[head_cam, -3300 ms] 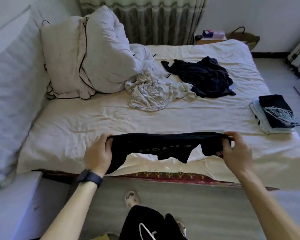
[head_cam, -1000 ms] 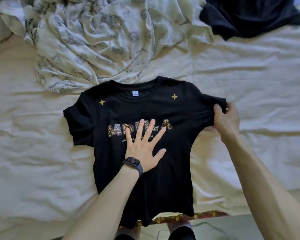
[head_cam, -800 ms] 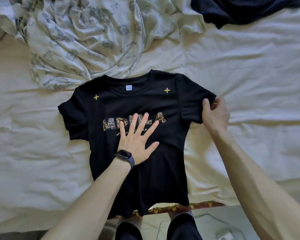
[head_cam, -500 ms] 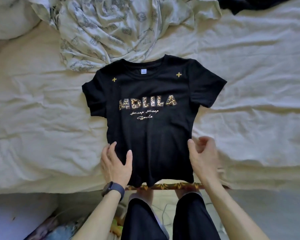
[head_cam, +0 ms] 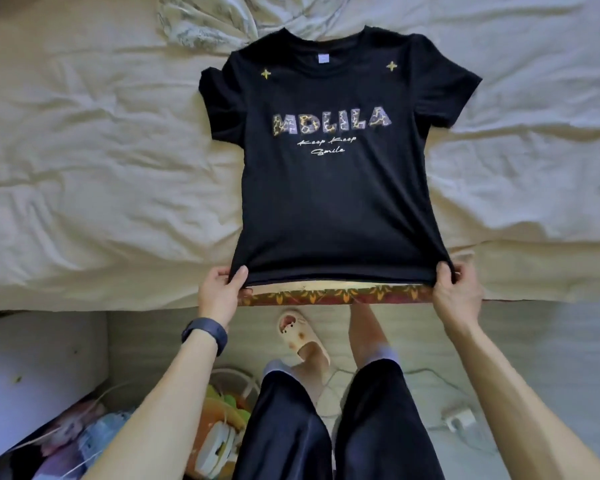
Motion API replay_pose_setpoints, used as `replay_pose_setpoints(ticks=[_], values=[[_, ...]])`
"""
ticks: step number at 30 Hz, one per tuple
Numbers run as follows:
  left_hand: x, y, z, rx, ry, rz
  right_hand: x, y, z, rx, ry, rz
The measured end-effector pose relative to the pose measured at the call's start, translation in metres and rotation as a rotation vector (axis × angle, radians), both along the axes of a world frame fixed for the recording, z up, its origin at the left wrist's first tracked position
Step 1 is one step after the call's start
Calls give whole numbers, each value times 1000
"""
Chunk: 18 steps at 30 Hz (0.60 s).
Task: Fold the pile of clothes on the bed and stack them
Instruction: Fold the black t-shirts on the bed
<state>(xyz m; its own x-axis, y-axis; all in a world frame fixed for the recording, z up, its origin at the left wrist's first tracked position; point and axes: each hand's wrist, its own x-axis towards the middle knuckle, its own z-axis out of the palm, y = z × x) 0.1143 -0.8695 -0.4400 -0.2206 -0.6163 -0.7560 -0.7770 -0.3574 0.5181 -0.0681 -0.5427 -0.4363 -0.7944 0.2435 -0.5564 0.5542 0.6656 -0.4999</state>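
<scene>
1. Head view, centre and upper middle of the frame: a black T-shirt (head_cam: 333, 202) is laid flat and front up on the cream bed sheet (head_cam: 84, 168). Its collar is pointed toward the top edge and its hem is lined up along the near edge of the bed.
2. The print "MDLILA" is seen across the chest, with smaller script under it and two small gold stars near the shoulders.
3. The hem corner at centre left is pinched by the left hand (head_cam: 220, 292), with the thumb on top and the fingers curled under the cloth. A dark wristband (head_cam: 205, 336) is worn on that wrist.
4. The hem corner at centre right is gripped by the right hand (head_cam: 456, 292) (thumb likewise on top of the fabric).
5. The hem is held straight between the two hands, just above the patterned mattress edge (head_cam: 326, 295).
6. At the top, left of centre, a crumpled pale printed garment (head_cam: 205, 26) is seen just beside the shirt's shoulder.
7. In the lower half, legs in dark shorts (head_cam: 326, 427) are seen, with a pale slipper (head_cam: 303, 337) on the floor between the arms and a white charger (head_cam: 459, 419) with its cable at lower right.
</scene>
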Motion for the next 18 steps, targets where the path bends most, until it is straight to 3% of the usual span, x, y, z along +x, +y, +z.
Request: replay_pose_setpoints(ticks=[4,10,13,15,18], values=[[19,3,-3,22,-20,-35,8,-1,-10,-70,-144,-10],[14,8,-22,135,41,-18,12,-9,-17,-145,-107,-151],[13,9,-26,13,61,-31,16,-8,-15,-123,-41,-125],[20,13,-27,-145,-29,-85,21,3,-15,-45,-17,-91],[27,22,-26,-182,-152,-207,26,18,-16,-31,-138,-97]])
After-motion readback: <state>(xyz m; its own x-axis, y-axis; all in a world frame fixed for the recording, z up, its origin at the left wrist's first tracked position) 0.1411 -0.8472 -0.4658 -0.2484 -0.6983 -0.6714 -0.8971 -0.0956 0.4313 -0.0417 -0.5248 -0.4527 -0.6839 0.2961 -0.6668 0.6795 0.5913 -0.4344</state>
